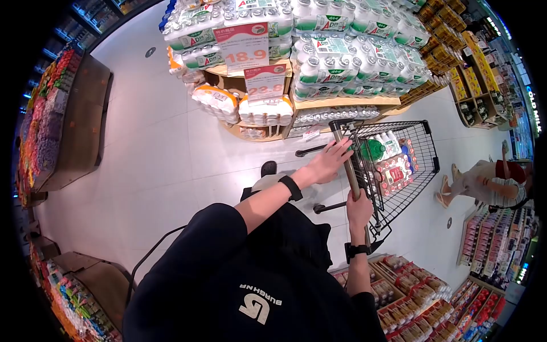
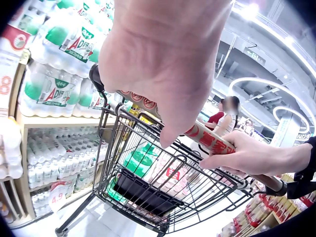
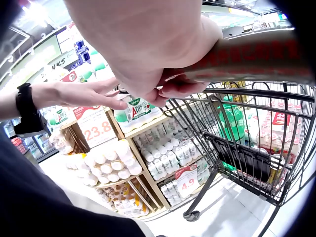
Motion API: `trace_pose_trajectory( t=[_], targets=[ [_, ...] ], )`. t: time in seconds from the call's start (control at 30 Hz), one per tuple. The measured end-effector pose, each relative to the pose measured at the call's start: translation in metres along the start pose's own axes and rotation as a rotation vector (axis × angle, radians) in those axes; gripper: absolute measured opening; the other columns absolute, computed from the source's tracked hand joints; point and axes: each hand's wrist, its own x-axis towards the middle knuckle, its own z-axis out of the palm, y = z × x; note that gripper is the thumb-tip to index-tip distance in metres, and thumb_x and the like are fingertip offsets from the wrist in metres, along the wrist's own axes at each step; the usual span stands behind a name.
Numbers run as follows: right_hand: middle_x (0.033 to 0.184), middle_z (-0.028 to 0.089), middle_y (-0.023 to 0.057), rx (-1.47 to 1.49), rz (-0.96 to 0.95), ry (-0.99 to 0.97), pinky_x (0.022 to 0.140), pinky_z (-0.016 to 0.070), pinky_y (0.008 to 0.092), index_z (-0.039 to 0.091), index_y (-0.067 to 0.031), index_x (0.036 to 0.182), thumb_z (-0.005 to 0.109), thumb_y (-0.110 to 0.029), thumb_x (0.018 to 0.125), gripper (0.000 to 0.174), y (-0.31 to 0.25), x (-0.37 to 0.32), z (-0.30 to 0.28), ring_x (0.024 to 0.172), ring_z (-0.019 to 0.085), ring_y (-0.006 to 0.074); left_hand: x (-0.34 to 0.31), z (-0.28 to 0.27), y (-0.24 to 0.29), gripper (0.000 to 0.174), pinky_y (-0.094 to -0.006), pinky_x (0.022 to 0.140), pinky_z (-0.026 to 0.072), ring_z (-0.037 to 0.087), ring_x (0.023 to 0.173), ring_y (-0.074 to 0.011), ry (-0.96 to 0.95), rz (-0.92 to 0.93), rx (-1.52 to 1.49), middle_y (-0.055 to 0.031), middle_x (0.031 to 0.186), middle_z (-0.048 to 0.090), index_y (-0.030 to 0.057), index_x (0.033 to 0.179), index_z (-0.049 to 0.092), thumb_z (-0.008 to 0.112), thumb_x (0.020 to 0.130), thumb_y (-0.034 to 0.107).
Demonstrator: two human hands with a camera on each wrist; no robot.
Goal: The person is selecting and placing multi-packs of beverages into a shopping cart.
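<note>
A black wire shopping cart [image 1: 435, 155] stands in front of me, with a grey handle [image 1: 349, 174] that bears red print. My left hand [image 1: 330, 161] rests over the handle's far-left part, its fingers stretched out straight. Farther right along the bar, my right hand [image 1: 359, 211] grips the handle with curled fingers. Inside the cart lie a large green bottle [image 1: 374, 149], a pack of white bottles [image 1: 391, 145] and a pack of pinkish bottles [image 1: 395, 173] with a red label. In the left wrist view, the left palm and thumb [image 2: 174, 126] hang over the bar.
Stacked packs of white bottles [image 1: 326, 60] fill a wooden display close to the cart's left side, with price signs [image 1: 245, 45]. A person [image 1: 493, 179] walks beyond the cart at right. Packaged goods [image 1: 413, 302] stand at my right, and display bins [image 1: 74, 119] at far left.
</note>
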Motion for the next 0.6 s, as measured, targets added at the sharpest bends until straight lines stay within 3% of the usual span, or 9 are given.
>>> trace_pose_trajectory(
  t=[0.27, 0.6],
  targets=[
    [0.064, 0.063, 0.0174, -0.016, 0.012, -0.031, 0.058, 0.0499, 0.0493, 0.056, -0.0053, 0.081, 0.062, -0.033, 0.088, 0.029, -0.023, -0.019, 0.000, 0.064, 0.064, 0.0393, -0.026, -0.016, -0.009, 0.082, -0.0503, 0.118, 0.0222, 0.010, 0.149, -0.0313, -0.015, 0.002, -0.066, -0.0183, 0.158, 0.017, 0.0032, 0.148, 0.029, 0.072, 0.079, 0.020],
    [0.063, 0.061, 0.0162, -0.029, 0.013, 0.080, 0.055, 0.0477, 0.0497, 0.057, -0.0075, 0.083, 0.066, -0.030, 0.086, 0.024, -0.043, -0.039, 0.019, 0.060, 0.063, 0.0381, -0.053, -0.038, -0.048, 0.083, -0.0534, 0.116, 0.0258, 0.012, 0.149, -0.0291, -0.113, 0.174, -0.109, -0.0150, 0.159, 0.016, 0.0084, 0.148, 0.031, 0.074, 0.079, 0.022]
  ],
)
